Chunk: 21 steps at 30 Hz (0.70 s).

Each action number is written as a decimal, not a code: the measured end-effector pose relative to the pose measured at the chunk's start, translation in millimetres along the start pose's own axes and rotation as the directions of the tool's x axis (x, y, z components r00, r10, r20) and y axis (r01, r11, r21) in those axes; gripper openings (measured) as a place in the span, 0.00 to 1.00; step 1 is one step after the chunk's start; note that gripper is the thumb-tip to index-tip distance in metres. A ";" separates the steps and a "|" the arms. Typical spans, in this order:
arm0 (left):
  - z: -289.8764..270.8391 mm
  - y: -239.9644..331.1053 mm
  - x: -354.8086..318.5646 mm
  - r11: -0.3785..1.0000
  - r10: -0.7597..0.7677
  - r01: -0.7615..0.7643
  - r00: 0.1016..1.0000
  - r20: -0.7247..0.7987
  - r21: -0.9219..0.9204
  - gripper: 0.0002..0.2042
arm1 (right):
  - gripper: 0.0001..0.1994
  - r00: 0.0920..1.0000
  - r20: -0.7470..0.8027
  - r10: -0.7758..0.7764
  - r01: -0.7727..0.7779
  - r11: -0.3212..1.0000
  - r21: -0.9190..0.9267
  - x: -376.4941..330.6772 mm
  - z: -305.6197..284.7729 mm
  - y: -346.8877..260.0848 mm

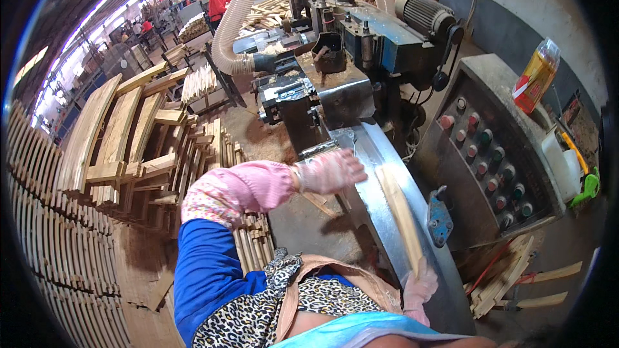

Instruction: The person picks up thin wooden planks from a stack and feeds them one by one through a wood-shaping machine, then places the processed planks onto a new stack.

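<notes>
Two gloved hands at the woodworking machine. Right hand (419, 287) low at the near end of the curved metal feed table (374, 174), fingers closed round the near end of a thin curved wooden slat (401, 212). Slat lies along the table's shiny surface, far end pointing toward the machine's cutter housing (335, 100). Left hand (330, 171), arm in a pink sleeve cover, reaches across the body; fingers spread, palm down, over the table just beside the slat's far end. Cannot tell whether it touches the metal or hovers; it grips nothing.

Step in hand, by my reading: feeding one slat lengthwise along the curved guide toward the cutter, right hand pushing from behind, left steadying or guiding the front.

Next move likely calls for keeping the slat flat to the table and following the curve, with the left hand well short of the cutter opening.

Around: control panel (490, 161) with rows of round buttons to the right, a yellow bottle (535, 77) on top of it. Ribbed dust hose (235, 19) arching over the machine. Loose slats (509, 280) on the floor lower right. Stacks of curved wooden pieces (109, 135) on the left. Person in red (219, 1) working far back.
</notes>
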<state>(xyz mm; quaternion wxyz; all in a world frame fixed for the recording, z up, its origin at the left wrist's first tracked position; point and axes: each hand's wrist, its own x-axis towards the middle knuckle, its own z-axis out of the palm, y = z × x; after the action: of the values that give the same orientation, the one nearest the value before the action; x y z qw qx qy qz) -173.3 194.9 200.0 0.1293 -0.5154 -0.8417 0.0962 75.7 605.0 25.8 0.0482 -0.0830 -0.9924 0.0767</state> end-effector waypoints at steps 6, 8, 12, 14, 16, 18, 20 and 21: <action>-81.9 -65.3 -81.5 0.943 -0.331 0.314 0.920 0.211 0.110 0.16 | 0.30 0.891 -0.449 -0.074 0.181 0.963 0.201 144.9 61.9 -89.3; -122.9 -86.4 -105.4 0.870 -0.483 0.447 0.855 0.187 0.208 0.17 | 0.30 0.884 -0.465 -0.043 0.195 0.939 0.283 194.6 75.4 -138.5; -208.3 -134.5 -155.3 0.625 -0.774 0.689 0.606 0.181 0.367 0.16 | 0.31 0.950 -0.305 -0.064 0.184 0.905 0.383 246.3 83.3 -190.5; -233.0 -162.4 -235.3 0.448 -0.875 0.803 0.485 0.007 0.393 0.18 | 0.26 0.928 -0.368 -0.054 0.270 0.779 0.566 249.4 86.2 -199.1; -262.6 -181.2 -312.8 0.150 -0.984 0.881 0.178 -0.020 0.448 0.18 | 0.21 0.918 -0.396 -0.005 0.279 0.718 0.638 227.5 85.9 -194.6; -292.4 -159.3 -415.0 -0.034 -0.975 0.888 0.072 -0.212 0.458 0.17 | 0.19 0.971 -0.194 -0.140 0.218 0.853 0.474 182.9 53.6 -167.4; -319.6 -153.6 -495.2 -0.339 -0.941 0.778 -0.271 -0.204 0.530 0.21 | 0.15 0.939 -0.234 -0.252 0.288 0.948 0.134 130.3 47.8 -102.8; -318.1 -148.3 -498.2 -0.449 -0.891 0.733 -0.412 -0.193 0.511 0.19 | 0.15 0.955 -0.198 -0.219 0.237 0.969 0.074 100.9 39.1 -69.9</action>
<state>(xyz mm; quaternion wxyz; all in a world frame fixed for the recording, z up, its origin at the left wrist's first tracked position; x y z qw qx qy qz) 19.4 -307.4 486.4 0.1096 0.4825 -0.8405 0.2207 -38.6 548.7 6.9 0.1544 0.0275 -0.9815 0.1103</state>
